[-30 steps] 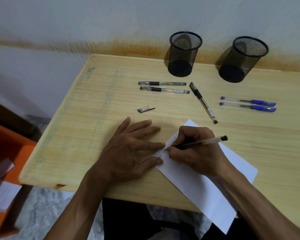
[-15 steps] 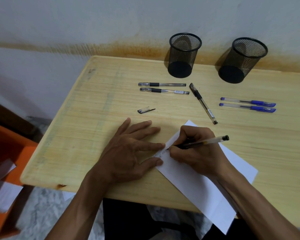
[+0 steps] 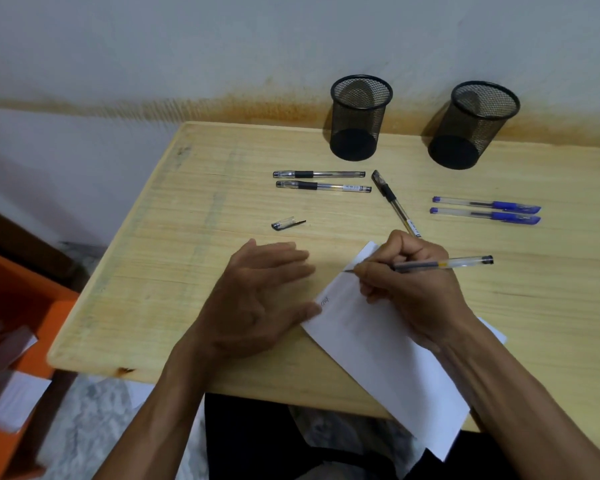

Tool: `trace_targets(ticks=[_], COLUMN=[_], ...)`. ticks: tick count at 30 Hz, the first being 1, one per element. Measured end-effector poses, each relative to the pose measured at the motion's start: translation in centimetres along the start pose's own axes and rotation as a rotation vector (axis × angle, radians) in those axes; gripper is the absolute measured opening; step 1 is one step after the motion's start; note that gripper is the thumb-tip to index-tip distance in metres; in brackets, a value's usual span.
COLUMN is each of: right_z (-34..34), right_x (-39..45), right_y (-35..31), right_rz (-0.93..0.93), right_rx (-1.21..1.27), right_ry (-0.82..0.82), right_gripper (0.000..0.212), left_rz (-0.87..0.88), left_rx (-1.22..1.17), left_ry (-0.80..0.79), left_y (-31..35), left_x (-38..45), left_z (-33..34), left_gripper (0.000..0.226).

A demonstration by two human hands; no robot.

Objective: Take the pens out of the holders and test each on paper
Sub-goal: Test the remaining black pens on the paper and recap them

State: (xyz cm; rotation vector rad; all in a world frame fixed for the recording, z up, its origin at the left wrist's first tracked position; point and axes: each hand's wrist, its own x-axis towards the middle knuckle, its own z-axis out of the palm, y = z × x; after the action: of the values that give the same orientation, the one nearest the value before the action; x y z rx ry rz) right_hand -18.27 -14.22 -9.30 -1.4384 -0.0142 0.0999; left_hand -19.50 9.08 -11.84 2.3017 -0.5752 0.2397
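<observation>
Pen (image 3: 444, 264), clear-barrelled and uncapped, sits pinched in the right hand (image 3: 409, 289), tip over the white paper (image 3: 388, 362) at the table's (image 3: 153, 289) near edge. Left hand (image 3: 253, 306), blurred, lies loose-fingered, holding nothing, possibly touching the sheet's edge. At 12 o'clock: a small cap (image 3: 286, 224), three black-gripped pens (image 3: 321, 180), two blue pens (image 3: 485, 210), then two round mesh holders (image 3: 359, 117) against a rust-stained wall (image 3: 222, 46).

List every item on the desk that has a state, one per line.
Left holder: upright, no pens.
Right holder: upright, no pens.
Three black pens: capped, lying flat.
Two blue pens: capped, lying flat.
Loose cap: off its pen.
Pen in right hand: uncapped, gripped.
Paper: some writing, overhangs edge.
Left hand: open.
</observation>
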Motion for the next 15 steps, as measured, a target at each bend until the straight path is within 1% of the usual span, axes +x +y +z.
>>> trace_targets(ticks=[1, 2, 3, 4, 5, 7, 10, 12, 15], right_z=[-0.2, -0.4, -0.6, -0.8, -1.0, -1.3, -1.6, -2.1, -3.0], right_x=[-0.2, -0.4, -0.6, -0.7, -0.9, -1.2, -1.9, -2.5, -3.1], right_y=[-0.5, -1.1, -1.6, -2.1, -2.5, -3.0, -3.1, -3.0, -2.8], right_rz=[-0.015, -0.034, -0.057, -0.082, -0.104, -0.134, -0.141, -0.112, -0.073], right_rx=[0.021, 0.032, 0.024, 0.000, -0.023, -0.051, -0.092, -0.090, -0.072], right_ry=[0.015, 0.022, 0.021, 0.017, 0.018, 0.034, 0.064, 0.092, 0.124], right_gripper=[0.022, 0.020, 0.019, 0.018, 0.018, 0.019, 0.013, 0.011, 0.011], left_rz=[-0.025, -0.050, -0.077, -0.114, -0.168, -0.296, -0.406, -0.463, -0.447], left_rx=[-0.045, -0.029, 0.058, 0.153, 0.208, 0.216, 0.312, 0.363, 0.443], left_ry=[0.101, 0.210, 0.312, 0.376, 0.397, 0.352, 0.225, 0.168, 0.206], left_y=[0.0, -0.1, 0.0, 0.0, 0.0, -0.1, -0.8, -0.6, -0.1], left_x=[0.2, 0.5, 0.9, 1.4, 1.9, 3.0, 4.4, 5.1, 5.3], left_z=[0.0, 0.0, -0.1, -0.1, -0.1, 0.0, 0.5, 0.9, 1.6], left_gripper=[0.046, 0.040, 0.034, 0.029, 0.027, 0.031, 0.035, 0.032, 0.025])
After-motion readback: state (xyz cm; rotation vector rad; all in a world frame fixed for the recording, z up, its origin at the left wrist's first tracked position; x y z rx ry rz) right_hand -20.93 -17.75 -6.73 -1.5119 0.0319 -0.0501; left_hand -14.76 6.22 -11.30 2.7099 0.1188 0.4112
